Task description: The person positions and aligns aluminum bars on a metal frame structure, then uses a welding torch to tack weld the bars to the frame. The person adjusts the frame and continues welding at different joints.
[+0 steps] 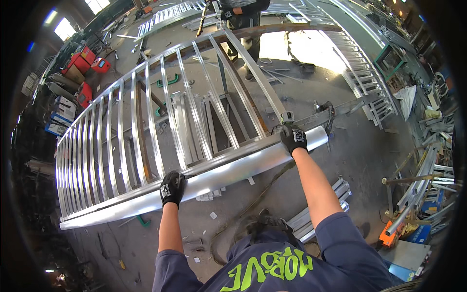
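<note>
Green lettering [255, 273] marks the dark shirt [340, 253]. The silver railing's [152, 121] long axis runs lower left to upper right. Left hand [172, 188] grasps its near rail [238, 171]; right hand's [293, 138] grip is unclear.

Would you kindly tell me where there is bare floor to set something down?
Mostly bare floor lies between the right end of the wide silver rail and the metal pile at right. Under the barred frame it is crowded with loose bars.
</note>
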Action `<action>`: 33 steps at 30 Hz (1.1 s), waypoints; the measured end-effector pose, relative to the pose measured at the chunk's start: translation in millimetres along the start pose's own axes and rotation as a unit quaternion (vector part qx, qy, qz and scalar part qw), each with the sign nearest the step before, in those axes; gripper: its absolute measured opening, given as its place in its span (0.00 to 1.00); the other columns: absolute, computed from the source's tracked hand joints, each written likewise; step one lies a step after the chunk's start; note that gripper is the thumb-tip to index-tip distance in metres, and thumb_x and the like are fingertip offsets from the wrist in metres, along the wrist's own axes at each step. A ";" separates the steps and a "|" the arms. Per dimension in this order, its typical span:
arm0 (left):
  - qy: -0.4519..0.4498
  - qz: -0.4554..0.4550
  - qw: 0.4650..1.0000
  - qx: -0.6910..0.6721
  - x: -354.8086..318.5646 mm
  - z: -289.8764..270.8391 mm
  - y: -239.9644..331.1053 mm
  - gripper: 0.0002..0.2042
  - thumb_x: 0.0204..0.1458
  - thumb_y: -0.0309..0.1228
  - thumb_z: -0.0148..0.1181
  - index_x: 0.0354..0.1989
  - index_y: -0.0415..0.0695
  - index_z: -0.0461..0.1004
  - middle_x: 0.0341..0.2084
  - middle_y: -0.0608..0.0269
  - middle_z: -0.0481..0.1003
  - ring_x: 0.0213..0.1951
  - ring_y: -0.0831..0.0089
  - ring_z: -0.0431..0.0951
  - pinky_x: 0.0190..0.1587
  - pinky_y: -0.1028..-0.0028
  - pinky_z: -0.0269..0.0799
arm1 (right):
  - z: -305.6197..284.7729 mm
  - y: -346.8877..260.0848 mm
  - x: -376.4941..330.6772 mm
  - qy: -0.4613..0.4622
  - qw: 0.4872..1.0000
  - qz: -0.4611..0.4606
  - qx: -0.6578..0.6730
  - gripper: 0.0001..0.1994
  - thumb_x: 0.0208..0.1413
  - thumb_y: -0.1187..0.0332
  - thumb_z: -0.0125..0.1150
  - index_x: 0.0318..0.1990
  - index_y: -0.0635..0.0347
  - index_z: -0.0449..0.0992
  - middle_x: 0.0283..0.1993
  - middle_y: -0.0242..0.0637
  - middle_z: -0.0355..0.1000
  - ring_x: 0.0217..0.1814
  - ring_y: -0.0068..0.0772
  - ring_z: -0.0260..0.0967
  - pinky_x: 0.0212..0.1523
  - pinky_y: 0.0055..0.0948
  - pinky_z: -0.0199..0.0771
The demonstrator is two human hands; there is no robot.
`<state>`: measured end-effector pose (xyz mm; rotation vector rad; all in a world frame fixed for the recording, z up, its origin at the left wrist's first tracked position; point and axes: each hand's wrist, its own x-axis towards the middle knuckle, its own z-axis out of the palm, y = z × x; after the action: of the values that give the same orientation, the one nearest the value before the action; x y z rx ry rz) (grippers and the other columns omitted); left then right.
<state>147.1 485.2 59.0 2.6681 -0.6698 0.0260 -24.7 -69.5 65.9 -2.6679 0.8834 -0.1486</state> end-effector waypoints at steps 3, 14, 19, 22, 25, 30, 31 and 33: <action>-0.012 -0.010 1.000 -0.006 -3.1 -1.9 1.2 0.15 0.67 0.42 0.60 0.43 0.42 0.85 0.51 0.48 0.85 0.57 0.46 0.82 0.63 0.54 0.77 | 1.2 3.7 0.2 0.003 1.000 -0.002 -0.017 0.18 0.64 0.54 0.61 0.52 0.55 0.84 0.56 0.52 0.82 0.60 0.57 0.79 0.63 0.55 0.79; -0.054 -0.039 0.998 0.001 -13.1 12.1 -28.8 0.21 0.68 0.48 0.62 0.54 0.41 0.85 0.57 0.46 0.83 0.62 0.46 0.81 0.68 0.53 0.75 | 10.6 19.9 2.7 0.112 0.978 -0.022 0.173 0.17 0.74 0.57 0.52 0.47 0.57 0.85 0.51 0.56 0.83 0.52 0.63 0.81 0.54 0.54 0.81; -0.051 -0.011 0.998 -0.019 0.1 14.6 -17.9 0.20 0.70 0.45 0.60 0.54 0.41 0.85 0.58 0.45 0.83 0.64 0.46 0.79 0.71 0.54 0.71 | -10.3 96.1 -29.6 0.167 0.968 -0.149 0.113 0.18 0.64 0.70 0.56 0.59 0.55 0.84 0.58 0.46 0.84 0.65 0.54 0.77 0.69 0.49 0.73; -0.064 -0.009 0.998 0.001 3.2 13.7 -2.9 0.19 0.71 0.43 0.58 0.52 0.39 0.85 0.58 0.45 0.83 0.66 0.47 0.79 0.71 0.55 0.71 | -15.7 91.5 -30.8 0.073 0.980 -0.181 0.049 0.19 0.67 0.61 0.55 0.61 0.49 0.84 0.62 0.43 0.81 0.67 0.52 0.74 0.76 0.56 0.59; -0.057 -0.007 0.998 0.010 0.1 14.5 -12.2 0.19 0.71 0.42 0.57 0.52 0.39 0.84 0.58 0.45 0.83 0.65 0.45 0.78 0.71 0.54 0.71 | -10.6 74.3 -18.7 -0.002 0.985 -0.165 -0.043 0.22 0.71 0.51 0.52 0.62 0.46 0.84 0.65 0.44 0.80 0.70 0.53 0.72 0.76 0.55 0.59; -0.062 0.008 0.998 0.004 7.0 11.4 -7.9 0.17 0.69 0.41 0.58 0.51 0.40 0.84 0.55 0.45 0.83 0.63 0.44 0.79 0.71 0.51 0.71 | 0.9 71.9 11.5 -0.122 0.980 -0.097 -0.122 0.28 0.67 0.39 0.51 0.62 0.42 0.84 0.67 0.46 0.78 0.72 0.51 0.70 0.77 0.57 0.54; -0.069 0.004 0.998 0.002 7.9 11.4 -3.6 0.17 0.69 0.41 0.59 0.51 0.40 0.84 0.55 0.45 0.83 0.63 0.44 0.79 0.71 0.51 0.71 | 2.9 72.7 9.9 -0.105 0.982 -0.098 -0.124 0.28 0.66 0.39 0.52 0.62 0.41 0.85 0.64 0.46 0.79 0.71 0.52 0.71 0.77 0.57 0.55; -0.060 -0.006 0.998 -0.002 4.6 9.9 -5.5 0.16 0.67 0.41 0.62 0.51 0.41 0.84 0.55 0.45 0.83 0.63 0.44 0.79 0.71 0.52 0.71 | -1.3 65.1 11.0 -0.092 0.987 -0.093 -0.097 0.26 0.67 0.40 0.53 0.60 0.42 0.85 0.62 0.45 0.80 0.69 0.52 0.72 0.75 0.57 0.57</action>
<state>153.0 483.9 48.4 2.6867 -0.6897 -0.1404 -52.8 -125.5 45.1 -2.8847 0.6178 0.1460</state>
